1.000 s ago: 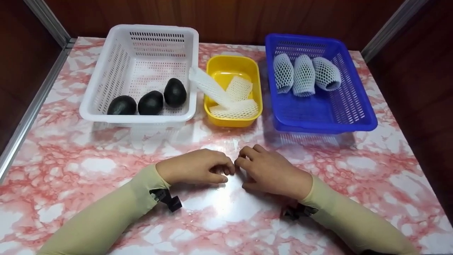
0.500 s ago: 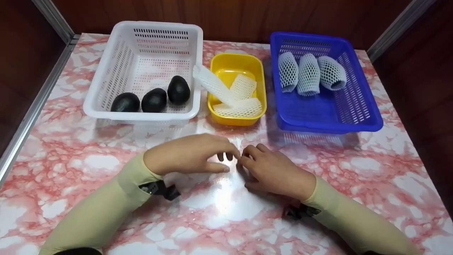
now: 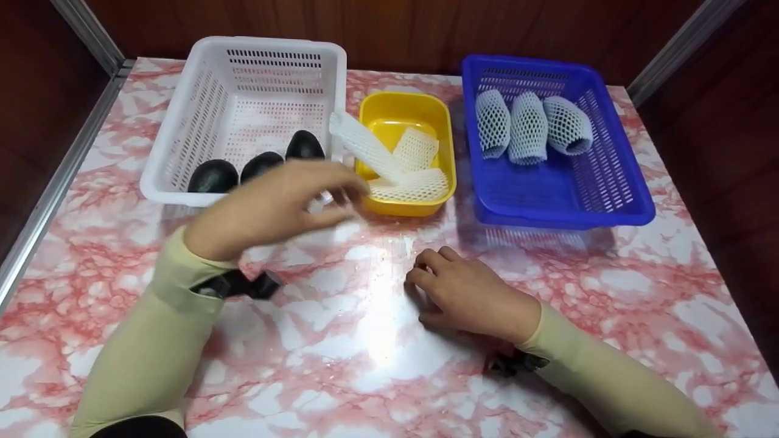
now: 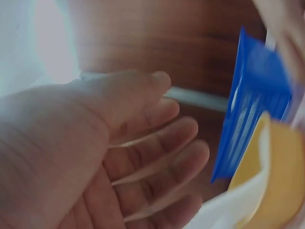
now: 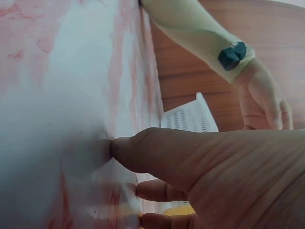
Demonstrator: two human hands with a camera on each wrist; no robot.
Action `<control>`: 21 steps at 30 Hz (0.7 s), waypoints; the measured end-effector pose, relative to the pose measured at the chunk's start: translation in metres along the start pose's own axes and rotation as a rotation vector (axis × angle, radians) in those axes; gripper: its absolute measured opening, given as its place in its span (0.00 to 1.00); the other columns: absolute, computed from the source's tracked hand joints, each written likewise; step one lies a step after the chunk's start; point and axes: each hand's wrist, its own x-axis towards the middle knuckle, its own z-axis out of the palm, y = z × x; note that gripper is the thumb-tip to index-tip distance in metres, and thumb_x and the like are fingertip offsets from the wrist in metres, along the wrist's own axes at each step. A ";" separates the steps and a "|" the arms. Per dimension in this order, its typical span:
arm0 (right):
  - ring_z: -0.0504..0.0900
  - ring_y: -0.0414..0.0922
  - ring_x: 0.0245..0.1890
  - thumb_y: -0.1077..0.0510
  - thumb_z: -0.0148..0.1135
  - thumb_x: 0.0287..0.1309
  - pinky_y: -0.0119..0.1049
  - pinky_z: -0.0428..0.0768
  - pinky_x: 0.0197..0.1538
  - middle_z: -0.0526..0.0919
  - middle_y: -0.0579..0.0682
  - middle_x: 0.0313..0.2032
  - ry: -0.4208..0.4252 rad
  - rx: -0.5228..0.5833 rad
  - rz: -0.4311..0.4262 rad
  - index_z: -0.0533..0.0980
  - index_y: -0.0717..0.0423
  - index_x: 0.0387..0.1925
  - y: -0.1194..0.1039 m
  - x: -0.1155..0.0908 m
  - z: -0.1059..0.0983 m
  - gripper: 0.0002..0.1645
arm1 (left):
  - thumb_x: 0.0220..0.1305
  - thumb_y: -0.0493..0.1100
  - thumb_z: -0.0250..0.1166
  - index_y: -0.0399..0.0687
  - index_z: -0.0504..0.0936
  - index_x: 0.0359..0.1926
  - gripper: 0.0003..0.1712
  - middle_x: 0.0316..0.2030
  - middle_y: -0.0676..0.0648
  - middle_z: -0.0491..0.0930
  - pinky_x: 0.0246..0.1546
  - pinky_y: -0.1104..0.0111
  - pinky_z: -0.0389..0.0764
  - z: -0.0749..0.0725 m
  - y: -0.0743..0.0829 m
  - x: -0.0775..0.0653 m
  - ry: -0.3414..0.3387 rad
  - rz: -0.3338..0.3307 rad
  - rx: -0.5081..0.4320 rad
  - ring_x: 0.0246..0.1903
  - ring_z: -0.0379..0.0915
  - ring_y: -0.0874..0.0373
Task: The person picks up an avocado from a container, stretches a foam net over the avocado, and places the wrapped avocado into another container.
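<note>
My left hand is raised over the front right corner of the white basket, fingers loosely bent and holding nothing. Its fingertips are near the front left of the yellow tub. White foam net sleeves lie in that tub, one leaning out over the left rim. Three dark avocados sit at the front of the white basket, partly covered by the left hand. On the table, my right hand rests with loosely curled fingers; the right wrist view shows its thumb touching the tabletop.
A blue basket stands at the back right. Inside are three things wrapped in foam net, with a dark end showing in the rightmost one. The table has a red and white marbled top, with brown panels around it.
My left hand has left its place beside the right hand and moved up and left, toward the white basket and yellow tub. The right hand has stayed in place.
</note>
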 end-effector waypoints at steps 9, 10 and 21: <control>0.80 0.53 0.52 0.42 0.82 0.56 0.46 0.84 0.36 0.82 0.51 0.54 -0.014 0.012 0.011 0.82 0.47 0.56 0.000 0.000 0.001 0.30 | 0.79 0.55 0.66 0.43 0.80 0.71 0.29 0.65 0.33 0.80 0.67 0.36 0.76 -0.044 -0.041 -0.024 0.098 -0.576 0.298 0.63 0.78 0.32; 0.80 0.53 0.52 0.42 0.82 0.55 0.46 0.83 0.35 0.81 0.50 0.54 -0.012 0.014 0.011 0.82 0.47 0.56 0.000 0.000 0.000 0.30 | 0.78 0.56 0.66 0.42 0.79 0.71 0.31 0.64 0.30 0.80 0.64 0.34 0.77 -0.046 -0.046 -0.027 0.094 -0.628 0.331 0.62 0.78 0.29; 0.79 0.52 0.51 0.41 0.82 0.55 0.44 0.82 0.33 0.81 0.50 0.54 -0.003 0.011 0.006 0.81 0.46 0.55 0.000 -0.001 0.000 0.30 | 0.63 0.52 0.75 0.36 0.81 0.57 0.29 0.51 0.23 0.83 0.35 0.35 0.80 -0.049 -0.086 -0.047 0.019 -0.879 0.397 0.45 0.82 0.27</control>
